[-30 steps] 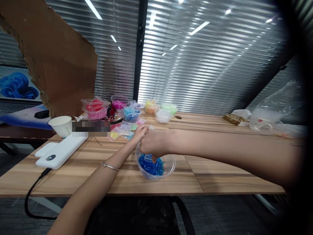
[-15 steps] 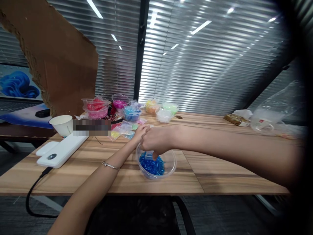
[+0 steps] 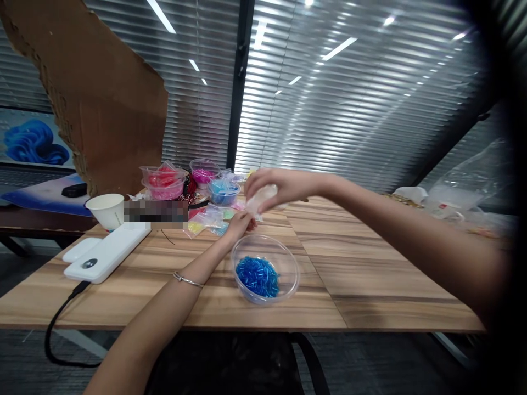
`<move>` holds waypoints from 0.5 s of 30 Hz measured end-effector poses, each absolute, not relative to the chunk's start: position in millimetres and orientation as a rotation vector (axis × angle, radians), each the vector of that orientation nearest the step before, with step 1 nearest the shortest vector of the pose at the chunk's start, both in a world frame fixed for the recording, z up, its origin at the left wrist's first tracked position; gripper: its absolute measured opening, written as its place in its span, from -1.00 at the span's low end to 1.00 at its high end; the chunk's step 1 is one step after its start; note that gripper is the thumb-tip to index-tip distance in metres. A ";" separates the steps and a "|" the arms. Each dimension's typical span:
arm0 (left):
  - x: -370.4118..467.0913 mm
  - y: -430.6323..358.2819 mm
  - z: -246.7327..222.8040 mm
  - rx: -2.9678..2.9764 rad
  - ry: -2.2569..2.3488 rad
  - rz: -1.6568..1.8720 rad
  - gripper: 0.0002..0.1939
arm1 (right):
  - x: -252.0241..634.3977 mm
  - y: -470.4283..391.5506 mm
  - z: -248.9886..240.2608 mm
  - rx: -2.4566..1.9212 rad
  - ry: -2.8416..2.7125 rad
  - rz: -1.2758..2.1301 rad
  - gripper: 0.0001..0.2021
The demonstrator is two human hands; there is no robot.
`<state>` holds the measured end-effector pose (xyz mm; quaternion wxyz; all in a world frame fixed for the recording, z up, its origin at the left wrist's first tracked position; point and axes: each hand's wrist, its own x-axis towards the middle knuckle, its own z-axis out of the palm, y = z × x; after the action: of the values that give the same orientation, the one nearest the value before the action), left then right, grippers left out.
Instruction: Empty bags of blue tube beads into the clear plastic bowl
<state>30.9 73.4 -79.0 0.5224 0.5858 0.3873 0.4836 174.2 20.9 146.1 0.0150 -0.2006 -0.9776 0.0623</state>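
A clear plastic bowl [image 3: 288, 257] half full of blue tube beads [image 3: 257, 276] stands on the wooden table [image 3: 370, 285] near its front edge. My right hand [image 3: 272, 186] is raised above and behind the bowl, pinching a small clear plastic bag [image 3: 260, 198]. My left hand [image 3: 240, 222] lies low just behind the bowl's far rim, its fingertips touching the bag's lower end. A thin silver bracelet [image 3: 187, 280] circles my left wrist.
Several clear bowls of coloured beads [image 3: 221, 191] and small zip bags [image 3: 203, 218] crowd the table's back left. A white paper cup [image 3: 105, 210], a white power bank [image 3: 107, 251] with a black cable, a torn cardboard sheet [image 3: 102, 109], and plastic bags [image 3: 469, 192] at the far right.
My right hand rose out of the blue bead bowl, lifting the clear bag up and back. The left hand stayed behind the bowl.
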 end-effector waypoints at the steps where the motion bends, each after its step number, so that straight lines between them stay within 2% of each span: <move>1: 31.8 73.0 -79.4 1.404 0.921 1.145 -0.71 | 187.8 36.9 150.9 -0.693 -2.943 0.052 -0.63; 5: 34.6 72.2 -79.6 1.390 0.888 1.142 -0.69 | 242.1 99.9 145.8 -1.178 -2.506 -0.331 -0.62; 10: 35.3 72.5 -79.5 1.369 0.881 1.158 -0.73 | 274.4 142.2 101.6 -1.597 -2.245 -0.296 -0.55; 15: 36.1 73.8 -80.4 1.359 0.886 1.155 -0.73 | 271.1 157.4 54.7 -1.708 -2.196 -0.221 -0.60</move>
<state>36.1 73.8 -80.4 0.5440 0.5726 0.3732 0.4868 271.1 157.4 54.7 0.1743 -0.6026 -0.7749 -0.0781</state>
